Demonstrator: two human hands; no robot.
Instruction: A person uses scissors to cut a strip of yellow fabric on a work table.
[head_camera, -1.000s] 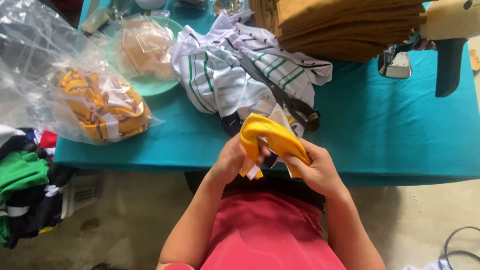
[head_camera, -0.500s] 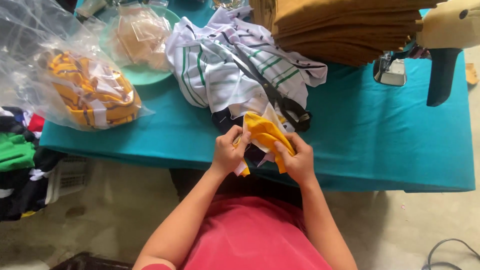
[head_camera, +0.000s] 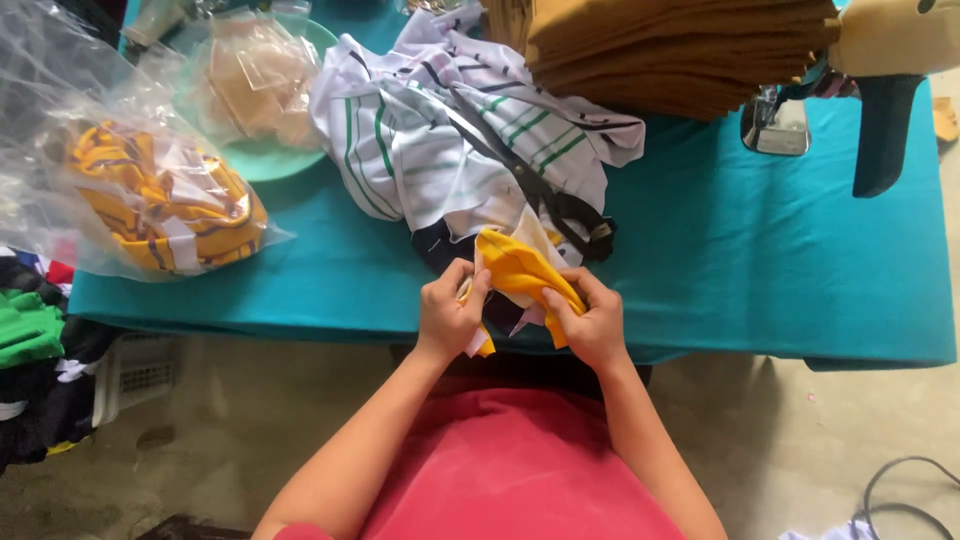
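Observation:
Both my hands hold a small yellow fabric piece (head_camera: 518, 268) with white edging at the near edge of the teal table (head_camera: 760, 270). My left hand (head_camera: 448, 310) pinches its left side between thumb and fingers. My right hand (head_camera: 590, 318) grips its right lower side. Just beyond the piece lies a heap of white cloth with green and dark stripes (head_camera: 440, 140), and black-handled scissors (head_camera: 560, 205) rest on that heap.
A clear plastic bag of yellow striped pieces (head_camera: 160, 205) sits at the left. A green plate with bagged tan items (head_camera: 250, 90) is behind it. A stack of mustard fabric (head_camera: 680, 50) stands at the back right beside a sewing machine part (head_camera: 880, 90). Clothes (head_camera: 30, 340) lie on the floor, left.
My hands have shifted their grip on the yellow piece, turning and folding it; they stay at the table's near edge. The view has drifted slightly.

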